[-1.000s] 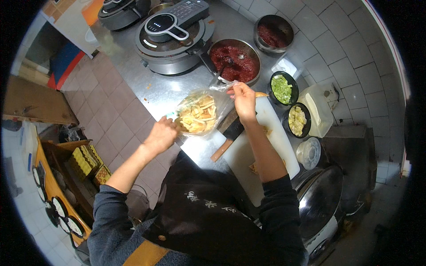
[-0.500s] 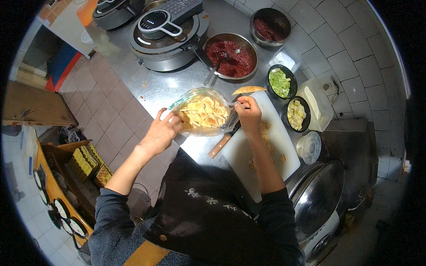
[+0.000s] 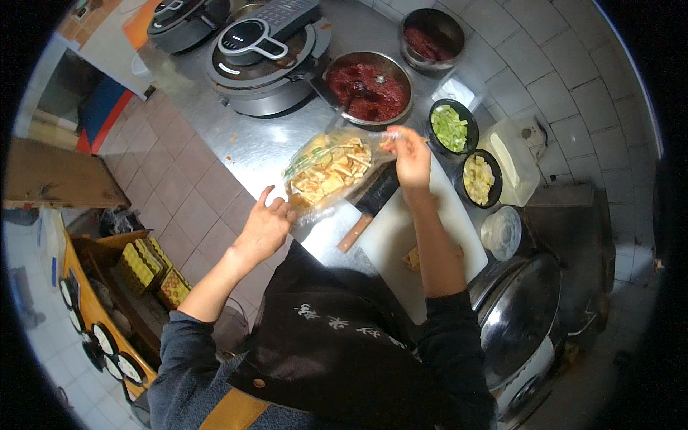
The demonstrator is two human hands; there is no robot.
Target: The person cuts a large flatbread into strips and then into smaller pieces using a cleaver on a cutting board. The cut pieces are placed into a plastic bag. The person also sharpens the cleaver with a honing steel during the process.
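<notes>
A clear plastic bag full of cut, golden-brown flatbread pieces is held tilted above the steel counter. My left hand is closed on its lower left edge, the index finger raised. At the upper right, my right hand pinches the bag's gathered edge, with the plastic stretched toward it. Beneath my right forearm lies a white cutting board with a few flatbread scraps. A knife with a wooden handle and dark blade rests by the board's left side, its blade partly behind the bag.
Beyond the bag stands a pan of dark red sauce, beside a round electric cooker. Bowls of chopped green vegetable and pale yellow pieces line the right. A lidded tub and large metal lid sit nearer.
My right hand has moved up and slightly right, pulling the bag's edge outward. The bag has tilted and its opening has narrowed. My left hand has shifted slightly down along the edge.
</notes>
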